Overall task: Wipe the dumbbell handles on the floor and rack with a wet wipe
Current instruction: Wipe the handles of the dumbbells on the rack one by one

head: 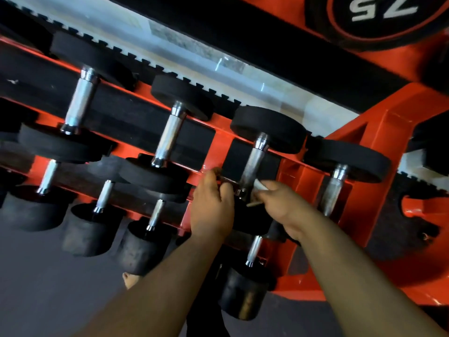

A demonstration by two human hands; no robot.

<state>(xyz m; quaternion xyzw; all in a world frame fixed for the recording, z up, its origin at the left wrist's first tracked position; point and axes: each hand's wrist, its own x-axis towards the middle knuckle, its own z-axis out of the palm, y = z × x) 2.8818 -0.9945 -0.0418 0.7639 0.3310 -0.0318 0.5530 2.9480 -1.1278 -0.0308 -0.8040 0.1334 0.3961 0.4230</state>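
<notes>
Upper left of the frame: a chrome-handled dumbbell with black rubber round heads [80,100] lies across the red steel rack with black rail pads [379,142]. Below it, in the lower left, a row of smaller black-headed dumbbells [102,198] sits on the lower tier, above the dark grey floor [48,300].

Centre of the frame: a second chrome-handled dumbbell [170,135] rests on the upper tier. The left hand [211,205] sits just below it, at the rack's front rail; its fingers are curled, pinching a small object at the fingertips that is too blurred to identify.

Right of centre: the third chrome-handled dumbbell [255,164] lies on the upper tier. The right hand [284,203] meets the lower end of its handle, its grip closed on a white wet wipe [261,184], which is touching the chrome.

Right of the frame: a fourth dumbbell [335,188] lies beside the rack's upright. Upper right corner: a black round weight plate with red ring and white numerals [381,13].
</notes>
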